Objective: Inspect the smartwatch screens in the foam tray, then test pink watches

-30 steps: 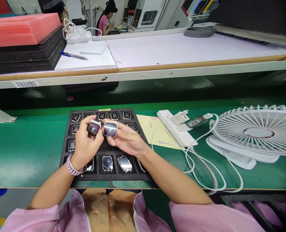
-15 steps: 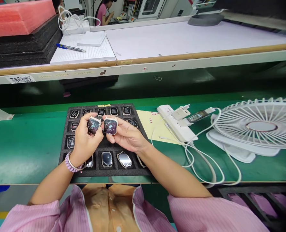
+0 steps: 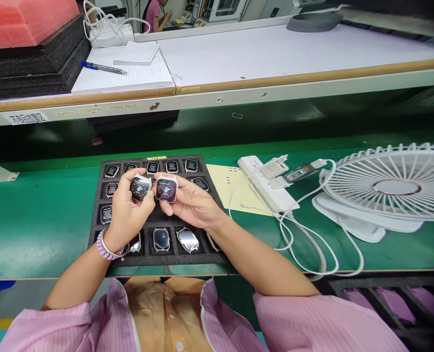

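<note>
Two square smartwatch bodies without straps are held side by side over a black foam tray (image 3: 136,260). My left hand (image 3: 129,210) is closed on the left smartwatch (image 3: 141,188), gripping it by its edges. The right smartwatch (image 3: 166,189) sits between the thumb and fingers of my right hand (image 3: 191,203). Both screens are lit with a round dial pattern and face up toward me. Below them the tray's compartments hold several more watches; those at the back show lines of text, while a front-row watch (image 3: 162,239) has a dark screen. My hands hide the tray's middle.
Right of the tray lie a yellow sheet (image 3: 220,181), a white power strip (image 3: 268,186) with plugs and loose cables, and a white fan (image 3: 396,188). A raised shelf (image 3: 275,54) behind carries a notebook (image 3: 129,78), a pen (image 3: 103,67) and foam blocks (image 3: 26,24). A person sits beyond.
Both hands keep their hold on the two watches and have barely moved. The whole view has shifted slightly; the watches show the same kind of dial.
</note>
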`<state>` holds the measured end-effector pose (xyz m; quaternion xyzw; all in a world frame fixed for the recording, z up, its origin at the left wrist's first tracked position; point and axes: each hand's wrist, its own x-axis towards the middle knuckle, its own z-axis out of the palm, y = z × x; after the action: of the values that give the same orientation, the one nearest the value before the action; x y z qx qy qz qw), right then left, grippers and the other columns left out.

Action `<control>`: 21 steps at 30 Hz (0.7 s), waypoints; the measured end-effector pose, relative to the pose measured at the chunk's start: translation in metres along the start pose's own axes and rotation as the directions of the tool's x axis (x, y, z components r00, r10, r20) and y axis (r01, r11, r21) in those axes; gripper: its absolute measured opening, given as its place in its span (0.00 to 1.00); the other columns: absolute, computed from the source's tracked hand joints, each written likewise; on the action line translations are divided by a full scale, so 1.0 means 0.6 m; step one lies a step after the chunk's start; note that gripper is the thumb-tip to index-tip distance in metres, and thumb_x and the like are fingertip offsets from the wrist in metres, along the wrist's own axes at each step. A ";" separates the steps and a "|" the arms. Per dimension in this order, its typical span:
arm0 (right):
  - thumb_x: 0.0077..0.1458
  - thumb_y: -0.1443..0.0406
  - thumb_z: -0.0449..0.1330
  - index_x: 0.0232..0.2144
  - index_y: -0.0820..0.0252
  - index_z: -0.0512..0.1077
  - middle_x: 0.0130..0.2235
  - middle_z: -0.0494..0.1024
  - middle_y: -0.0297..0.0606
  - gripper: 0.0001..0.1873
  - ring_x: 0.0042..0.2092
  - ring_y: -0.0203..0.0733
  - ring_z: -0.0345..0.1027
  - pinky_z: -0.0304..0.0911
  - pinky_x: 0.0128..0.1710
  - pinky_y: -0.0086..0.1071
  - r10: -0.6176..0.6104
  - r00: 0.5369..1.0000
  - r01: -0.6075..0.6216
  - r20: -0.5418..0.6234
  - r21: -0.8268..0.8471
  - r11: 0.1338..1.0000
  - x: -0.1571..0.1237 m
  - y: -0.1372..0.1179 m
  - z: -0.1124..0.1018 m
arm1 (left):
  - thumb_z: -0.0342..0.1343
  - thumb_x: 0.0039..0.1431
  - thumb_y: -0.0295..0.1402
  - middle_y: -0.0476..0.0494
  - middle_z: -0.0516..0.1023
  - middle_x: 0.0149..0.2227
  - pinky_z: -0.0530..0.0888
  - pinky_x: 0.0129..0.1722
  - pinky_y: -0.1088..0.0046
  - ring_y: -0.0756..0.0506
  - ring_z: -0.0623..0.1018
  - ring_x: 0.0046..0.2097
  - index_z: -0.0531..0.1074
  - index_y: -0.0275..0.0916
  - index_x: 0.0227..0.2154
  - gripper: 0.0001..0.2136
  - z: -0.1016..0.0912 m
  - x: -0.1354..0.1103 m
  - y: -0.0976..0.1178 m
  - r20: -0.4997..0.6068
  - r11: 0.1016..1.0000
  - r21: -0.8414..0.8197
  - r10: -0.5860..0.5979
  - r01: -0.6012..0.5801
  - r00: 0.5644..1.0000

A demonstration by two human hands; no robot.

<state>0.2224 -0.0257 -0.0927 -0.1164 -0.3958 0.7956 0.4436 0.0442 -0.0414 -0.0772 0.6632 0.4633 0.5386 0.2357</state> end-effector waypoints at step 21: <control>0.54 0.55 0.77 0.54 0.57 0.74 0.43 0.79 0.37 0.29 0.30 0.35 0.70 0.70 0.34 0.32 0.004 0.999 -0.006 -0.037 -0.045 0.999 -0.001 -0.002 0.001 | 0.63 0.60 0.34 0.49 0.76 0.36 0.73 0.35 0.73 0.49 0.76 0.33 0.71 0.40 0.50 0.17 0.000 0.001 -0.002 0.011 0.999 0.023 0.022 -0.023 1.000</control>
<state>0.2233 -0.0259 -0.0915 -0.1422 -0.4052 0.7853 0.4461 0.0438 -0.0404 -0.0779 0.6739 0.4608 0.5321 0.2243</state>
